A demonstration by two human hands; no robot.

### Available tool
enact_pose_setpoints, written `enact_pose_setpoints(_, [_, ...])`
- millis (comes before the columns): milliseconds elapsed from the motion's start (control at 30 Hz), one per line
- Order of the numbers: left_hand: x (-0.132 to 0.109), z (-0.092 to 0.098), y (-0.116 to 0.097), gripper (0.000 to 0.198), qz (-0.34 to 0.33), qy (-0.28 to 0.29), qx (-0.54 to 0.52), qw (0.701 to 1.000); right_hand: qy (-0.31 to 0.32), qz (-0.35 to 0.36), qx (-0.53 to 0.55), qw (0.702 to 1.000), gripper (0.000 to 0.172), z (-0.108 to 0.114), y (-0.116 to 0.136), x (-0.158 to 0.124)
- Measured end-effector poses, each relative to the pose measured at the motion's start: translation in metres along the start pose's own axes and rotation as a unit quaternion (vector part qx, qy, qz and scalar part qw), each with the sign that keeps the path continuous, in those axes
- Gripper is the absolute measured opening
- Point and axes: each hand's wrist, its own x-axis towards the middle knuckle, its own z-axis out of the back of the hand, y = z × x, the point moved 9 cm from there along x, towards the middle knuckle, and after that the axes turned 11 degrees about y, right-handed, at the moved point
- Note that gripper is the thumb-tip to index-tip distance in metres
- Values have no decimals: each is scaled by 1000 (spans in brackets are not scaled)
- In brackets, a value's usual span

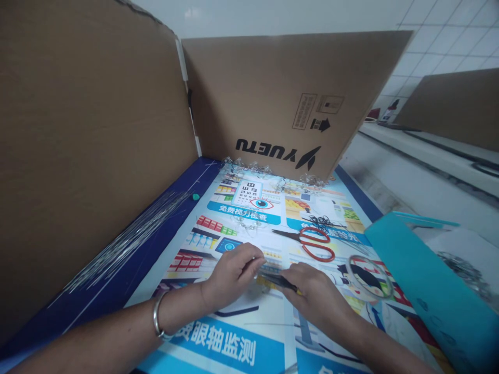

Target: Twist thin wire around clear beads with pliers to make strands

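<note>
My right hand [312, 285] is closed around a pair of pliers [276, 279] with dark and yellow handles, jaws pointing left. Close to the jaws, my left hand [236, 270] pinches a small shiny wire piece [255, 257], mostly hidden by the fingers. Just beyond the hands lie red-handled scissors [316, 243], blades to the left. A clear beaded piece [249, 224] rests on the printed sheet [273, 306] ahead of my left hand. Dark twisted wires [322, 222] lie behind the scissors.
Long thin wires [128, 236] lie along the left side, beside a tall cardboard panel [89, 130]. Several clear beaded pieces [249, 167] line the foot of the back panel [273, 88]. On the right are a clear ring [353, 275] and a turquoise box [417, 280] holding metallic pieces [463, 270].
</note>
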Motion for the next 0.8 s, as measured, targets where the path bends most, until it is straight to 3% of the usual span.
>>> enact_pose_setpoints(800, [-2, 5, 0, 15, 1, -29, -5, 1000, 0, 31, 105, 994, 24, -10, 0, 4])
